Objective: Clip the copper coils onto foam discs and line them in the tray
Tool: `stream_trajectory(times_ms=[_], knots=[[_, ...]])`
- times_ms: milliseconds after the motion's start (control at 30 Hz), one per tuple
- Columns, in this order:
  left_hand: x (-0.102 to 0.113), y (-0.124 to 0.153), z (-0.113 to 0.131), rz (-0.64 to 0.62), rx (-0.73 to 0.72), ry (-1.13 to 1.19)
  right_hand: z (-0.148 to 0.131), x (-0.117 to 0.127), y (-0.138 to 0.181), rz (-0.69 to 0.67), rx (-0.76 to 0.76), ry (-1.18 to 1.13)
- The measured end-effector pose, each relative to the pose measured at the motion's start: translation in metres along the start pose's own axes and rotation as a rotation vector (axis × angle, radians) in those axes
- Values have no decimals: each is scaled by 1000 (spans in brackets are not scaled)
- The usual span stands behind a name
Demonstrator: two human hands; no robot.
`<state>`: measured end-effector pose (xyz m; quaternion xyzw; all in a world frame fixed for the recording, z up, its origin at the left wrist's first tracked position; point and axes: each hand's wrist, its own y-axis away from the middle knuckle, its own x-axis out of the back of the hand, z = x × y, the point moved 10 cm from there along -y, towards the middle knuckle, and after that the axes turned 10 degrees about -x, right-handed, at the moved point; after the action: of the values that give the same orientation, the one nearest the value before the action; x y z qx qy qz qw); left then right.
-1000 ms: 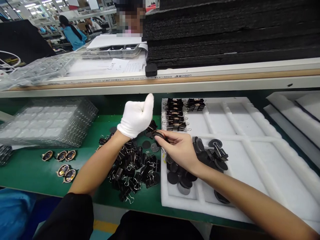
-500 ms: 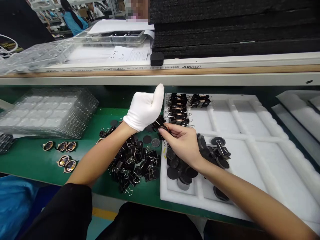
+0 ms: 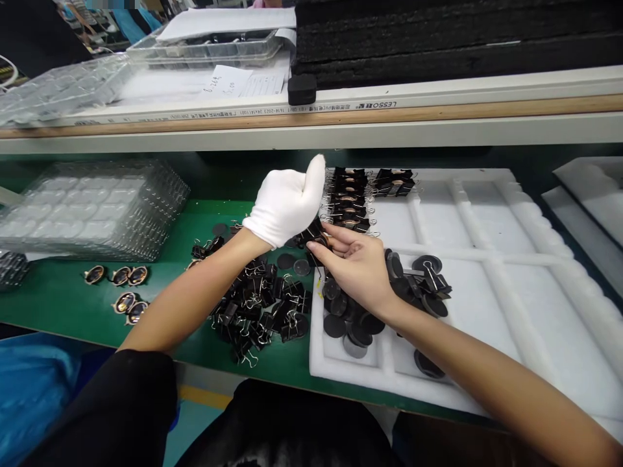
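Left hand: white-gloved (image 3: 291,200), left of center, thumb upright; its fingers are hidden behind the back of the glove, so one cannot tell whether they grip the clip beside them.
Right hand: bare (image 3: 359,263), just right of the glove; thumb and fingers pinched on a dark round piece (image 3: 318,241), partly hidden.
Clip at the hands: black binder clip (image 3: 310,229), between the glove and the right fingertips, against the round piece; whether it clasps that piece cannot be told.
Clip pile: black binder clips with wire handles (image 3: 257,305), heaped on the green table (image 3: 48,311), near side of the left hand.
Foam tray: white, divided (image 3: 477,311), to the right; a column of clips (image 3: 349,198) fills the far left edge, with a shorter group (image 3: 395,183) just right of it.
Disc heap: dark discs (image 3: 360,332) in the tray's near left part, a loose clip (image 3: 435,283) at their right.
Rimmed pieces: five small round ones (image 3: 95,275), left on the table.
Clear trays: stacked (image 3: 87,211), far left.
Shelf: white-edged (image 3: 438,135), across the far side, bearing black slabs (image 3: 438,45) at right and papers (image 3: 226,81) at left.
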<state>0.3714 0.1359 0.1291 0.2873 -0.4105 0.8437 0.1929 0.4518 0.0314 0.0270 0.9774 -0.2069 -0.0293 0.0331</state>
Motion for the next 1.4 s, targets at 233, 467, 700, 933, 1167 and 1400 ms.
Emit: stream_trajectory(times_ms=[233, 467, 700, 933, 1167, 1400], knots=[[15, 3, 19, 47, -92, 47, -8, -3, -3, -105, -50, 6], [62, 25, 51, 238, -635, 172, -16, -26, 1, -665, -235, -54], [18, 2, 5, -99, -185, 61, -48, 30, -35, -219, 92, 135], [-70, -11, -9, -639, -29, 90, -60, 88, -69, -90, 224, 624], [-148, -48, 4, -592, -91, -46, -42, 172, -108, 175, 171, 860], [-194, -60, 2, -686, -71, -266, -11, 188, -128, 198, 146, 1018]])
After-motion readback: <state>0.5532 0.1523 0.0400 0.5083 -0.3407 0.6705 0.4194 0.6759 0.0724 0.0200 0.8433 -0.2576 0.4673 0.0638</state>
